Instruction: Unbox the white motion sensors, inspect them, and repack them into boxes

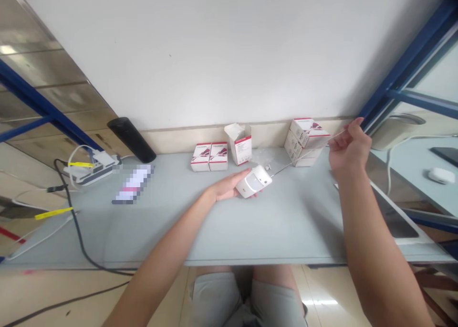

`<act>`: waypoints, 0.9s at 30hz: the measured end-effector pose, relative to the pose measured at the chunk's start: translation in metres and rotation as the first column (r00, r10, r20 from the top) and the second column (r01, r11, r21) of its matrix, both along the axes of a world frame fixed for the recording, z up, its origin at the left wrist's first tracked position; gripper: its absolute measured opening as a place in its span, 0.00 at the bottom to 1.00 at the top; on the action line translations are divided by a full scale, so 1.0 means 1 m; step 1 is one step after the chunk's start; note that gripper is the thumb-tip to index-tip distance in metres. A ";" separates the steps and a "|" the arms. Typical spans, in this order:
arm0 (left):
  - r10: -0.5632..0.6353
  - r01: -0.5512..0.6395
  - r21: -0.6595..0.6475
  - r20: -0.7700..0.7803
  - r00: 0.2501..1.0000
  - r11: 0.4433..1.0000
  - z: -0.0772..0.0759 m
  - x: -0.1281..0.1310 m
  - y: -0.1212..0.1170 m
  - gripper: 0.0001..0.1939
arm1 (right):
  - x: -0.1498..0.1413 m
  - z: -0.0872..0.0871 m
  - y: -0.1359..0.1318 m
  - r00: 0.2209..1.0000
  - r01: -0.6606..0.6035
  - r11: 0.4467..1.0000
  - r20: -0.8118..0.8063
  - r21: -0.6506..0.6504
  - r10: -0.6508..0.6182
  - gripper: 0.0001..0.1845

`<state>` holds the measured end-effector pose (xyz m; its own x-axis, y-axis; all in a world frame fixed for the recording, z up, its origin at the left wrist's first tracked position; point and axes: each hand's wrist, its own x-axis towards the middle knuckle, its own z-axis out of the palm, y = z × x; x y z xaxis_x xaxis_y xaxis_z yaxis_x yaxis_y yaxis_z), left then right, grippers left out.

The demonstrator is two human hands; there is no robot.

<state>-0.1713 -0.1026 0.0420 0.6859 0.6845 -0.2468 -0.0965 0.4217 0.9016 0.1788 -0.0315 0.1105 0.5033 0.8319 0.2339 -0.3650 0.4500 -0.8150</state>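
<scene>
My left hand [229, 186] is closed around a white motion detector [255, 181], held just above the table with its curved window facing up. A thin, straight antenna [281, 169] runs from the detector's upper right corner toward the right. Its far end is pinched in the fingertips of my right hand [348, 148], raised at the right. Behind the detector stands an opened white-and-red box [240, 145] with its flap up. A small clear plastic bag [263, 157] lies beside that box, partly hidden by the detector.
Two closed boxes [209, 156] lie left of the opened one. More boxes [304, 143] are stacked at the right. A black cylinder [131, 138], a phone [134, 184] and a power strip [95, 169] with cables occupy the left. A white-framed tablet-like panel [393, 217] lies under my right forearm.
</scene>
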 end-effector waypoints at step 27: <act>0.412 -0.359 -0.248 0.215 0.885 0.900 -0.001 -0.009 -0.017 0.18 | -0.038 -0.002 -0.009 0.995 0.094 0.995 0.014 0.027 -0.094 0.24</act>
<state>-0.1800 -0.1195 0.0411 0.4346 0.8637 -0.2552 -0.5032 0.4679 0.7265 0.1404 -0.0407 0.1084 0.5752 0.7744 0.2636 -0.3076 0.5034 -0.8075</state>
